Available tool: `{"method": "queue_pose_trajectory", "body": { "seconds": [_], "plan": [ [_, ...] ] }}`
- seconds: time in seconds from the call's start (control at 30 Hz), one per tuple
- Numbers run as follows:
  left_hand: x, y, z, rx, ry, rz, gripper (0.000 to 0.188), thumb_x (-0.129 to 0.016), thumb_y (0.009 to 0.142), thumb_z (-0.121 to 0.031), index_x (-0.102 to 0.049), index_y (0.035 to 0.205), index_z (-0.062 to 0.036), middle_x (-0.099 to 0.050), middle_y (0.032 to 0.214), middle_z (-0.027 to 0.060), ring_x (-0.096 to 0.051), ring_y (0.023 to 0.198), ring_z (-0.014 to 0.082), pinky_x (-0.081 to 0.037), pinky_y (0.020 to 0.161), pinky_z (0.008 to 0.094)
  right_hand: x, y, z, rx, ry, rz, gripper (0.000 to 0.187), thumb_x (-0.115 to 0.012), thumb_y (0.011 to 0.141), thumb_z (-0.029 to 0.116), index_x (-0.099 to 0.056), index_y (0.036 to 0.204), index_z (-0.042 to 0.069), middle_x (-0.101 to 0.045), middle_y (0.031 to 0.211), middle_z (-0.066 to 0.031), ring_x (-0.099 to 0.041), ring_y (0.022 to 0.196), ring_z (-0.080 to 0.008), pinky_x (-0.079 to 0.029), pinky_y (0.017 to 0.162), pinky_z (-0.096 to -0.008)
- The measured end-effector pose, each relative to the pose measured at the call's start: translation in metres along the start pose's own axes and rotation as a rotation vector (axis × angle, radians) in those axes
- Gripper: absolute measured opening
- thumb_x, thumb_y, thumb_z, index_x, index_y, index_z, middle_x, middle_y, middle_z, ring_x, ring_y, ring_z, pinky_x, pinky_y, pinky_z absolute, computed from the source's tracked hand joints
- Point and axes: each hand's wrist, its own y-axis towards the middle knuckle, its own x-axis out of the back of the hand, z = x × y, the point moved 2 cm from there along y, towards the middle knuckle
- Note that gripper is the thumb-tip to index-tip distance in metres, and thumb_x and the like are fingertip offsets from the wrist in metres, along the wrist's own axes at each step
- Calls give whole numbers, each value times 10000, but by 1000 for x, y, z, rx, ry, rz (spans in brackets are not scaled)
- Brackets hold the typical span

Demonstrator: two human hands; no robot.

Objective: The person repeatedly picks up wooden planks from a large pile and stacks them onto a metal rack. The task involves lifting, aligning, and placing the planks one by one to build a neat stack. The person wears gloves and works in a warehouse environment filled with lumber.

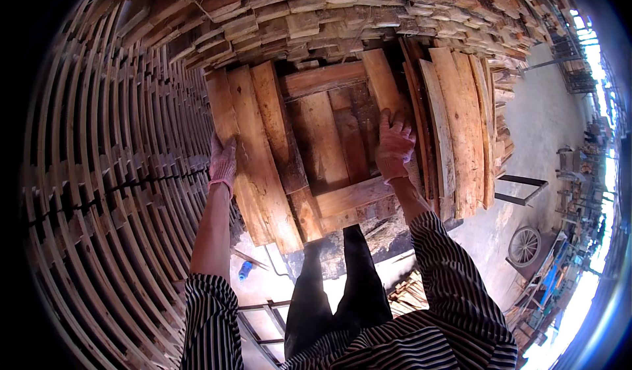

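My left hand (pixel 222 159), in a pinkish knitted glove, is closed at the outer left edge of a long wooden board (pixel 263 153). That board lies in the left-hand row of a stack at waist height. In a matching glove, my right hand (pixel 395 145) rests on a board (pixel 382 80) right of the middle, fingers spread over its face. Between the two rows is a lower gap, where a pale board (pixel 327 139) and darker ones lie. A short crosspiece (pixel 352 197) spans the gap's near end; another crosspiece (pixel 326 80) lies at its far end.
Stacked timber (pixel 316 21) rises behind the boards. Tall rows of spaced slats (pixel 112 159) fill the left side. More boards (pixel 461 126) stand tilted at the right. Beyond them are a dark metal frame (pixel 523 189) and a spoked wheel (pixel 525 246). A blue bottle-like object (pixel 245 270) lies below.
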Motion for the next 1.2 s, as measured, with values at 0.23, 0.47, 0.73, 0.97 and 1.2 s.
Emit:
{"method": "queue_pose_trajectory", "body": {
  "seconds": [0.23, 0.47, 0.73, 0.97, 1.2],
  "plan": [
    [6, 0, -2, 51, 151, -57, 611, -558, 1053, -249, -303, 1578, -68, -498, 1519, 146, -496, 1354, 255, -385, 1109, 352, 13, -28, 32, -142, 513, 316, 819, -775, 804, 401, -402, 1514, 235, -532, 1378, -213, -613, 1113, -432, -533, 899, -515],
    [-14, 8, 2, 107, 239, -1, 699, -598, 1023, -334, -287, 1587, -63, -503, 1504, 174, -527, 1312, 269, -434, 1067, 364, 17, -41, 122, 97, 690, -130, 730, -634, 899, 548, -466, 1482, 142, -621, 1141, -210, -614, 1032, -397, -519, 867, -509],
    [21, 16, 18, 72, 193, -127, 757, -635, 1008, -371, -273, 1599, -69, -504, 1506, 155, -523, 1304, 259, -408, 1095, 366, 23, -14, -3, -109, 224, -650, 811, -540, 963, 562, -312, 1588, 98, -372, 1584, -250, -395, 1434, -415, -315, 1161, -619],
    [42, 10, 5, 45, -14, -73, 650, -596, 1037, -247, -295, 1588, -78, -510, 1498, 123, -528, 1290, 249, -390, 1092, 348, 62, -11, -111, -296, 543, 200, 915, -786, 797, 486, -354, 1564, 234, -568, 1321, -238, -542, 1249, -429, -516, 948, -546],
    [5, -4, -9, 74, 108, -87, 636, -600, 1016, -206, -323, 1584, -135, -530, 1482, 113, -535, 1279, 242, -402, 1073, 336, 94, -70, 6, 34, 447, 243, 820, -637, 956, 434, -193, 1632, 299, -368, 1624, -74, -503, 1338, -351, -518, 1039, -507]
  ]
}}
